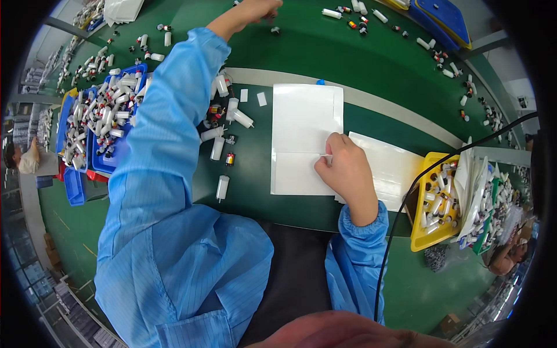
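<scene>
At the far edge my left hand (255, 10) reaches over a green belt, its fingers curled together and partly cut off by the picture's rim. Whatever they may hold is hidden. A small dark part (275, 30) is just below those fingers. My right hand (348, 168) is closed in a pinch on a thin white piece (325, 155), above a glossy white sheet (300, 122). To the sheet's left are white plastic cylinders (217, 148), a small orange-and-black part (230, 159) and two small white rectangles (261, 99).
Blue trays (104, 159) heaped with white cylinders stand at left. A yellow tray (429, 239) of similar parts is at right, beside white sheets (386, 168). A black cable (406, 200) crosses the right side. More parts line the belt (313, 43). Other people are at both sides.
</scene>
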The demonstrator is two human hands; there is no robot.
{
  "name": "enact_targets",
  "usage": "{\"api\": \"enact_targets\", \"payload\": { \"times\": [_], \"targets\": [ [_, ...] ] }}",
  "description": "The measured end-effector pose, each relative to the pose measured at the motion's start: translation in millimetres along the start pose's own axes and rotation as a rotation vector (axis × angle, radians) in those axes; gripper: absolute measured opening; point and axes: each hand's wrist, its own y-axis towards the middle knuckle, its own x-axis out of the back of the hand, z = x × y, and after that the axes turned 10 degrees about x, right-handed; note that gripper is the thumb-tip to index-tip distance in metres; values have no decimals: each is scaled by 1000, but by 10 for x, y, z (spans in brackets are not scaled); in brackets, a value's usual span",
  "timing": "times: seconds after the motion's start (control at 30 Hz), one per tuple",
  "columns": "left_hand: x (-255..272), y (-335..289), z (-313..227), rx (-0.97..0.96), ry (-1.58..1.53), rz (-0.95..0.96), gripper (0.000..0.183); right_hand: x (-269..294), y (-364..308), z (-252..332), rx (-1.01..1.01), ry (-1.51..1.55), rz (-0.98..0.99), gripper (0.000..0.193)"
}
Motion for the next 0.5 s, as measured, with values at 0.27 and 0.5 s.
{"api": "enact_targets", "payload": {
  "times": [0.27,0.5],
  "targets": [
    [-633,-1644,-606,-62,-920,380,47,-131,-55,-107,84,-28,-119,18],
    [-1091,-1859,-474,32,-1213,652,45,-224,10,-43,50,-357,19,17]
  ]
}}
